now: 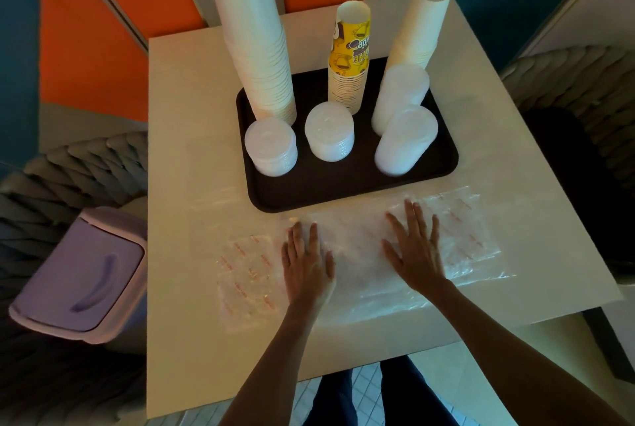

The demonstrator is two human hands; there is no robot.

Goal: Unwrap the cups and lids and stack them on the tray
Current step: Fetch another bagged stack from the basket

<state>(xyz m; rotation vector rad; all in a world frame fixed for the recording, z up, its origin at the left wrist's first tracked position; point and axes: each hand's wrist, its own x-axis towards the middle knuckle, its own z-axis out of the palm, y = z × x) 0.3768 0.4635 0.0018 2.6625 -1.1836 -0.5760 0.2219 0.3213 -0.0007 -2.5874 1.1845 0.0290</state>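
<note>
While both hands, left point(307, 264) and right point(414, 251), press flat on empty wrappers point(360, 254), grip open, cups point(348, 58) and lids point(330, 137) look fully stacked on tray point(343, 192).

The tray point(343, 185) is dark brown; the tallest cup stack point(254, 30) and the right cup stack point(421, 23) are plain cream-white, the middle cup stack point(348, 61) yellow with dark cartoon prints and lettering. The lid stacks point(271, 147) are frosted white. The clear wrapper point(460, 236) bears rows of small red print, on a cream table point(192, 99)
</note>
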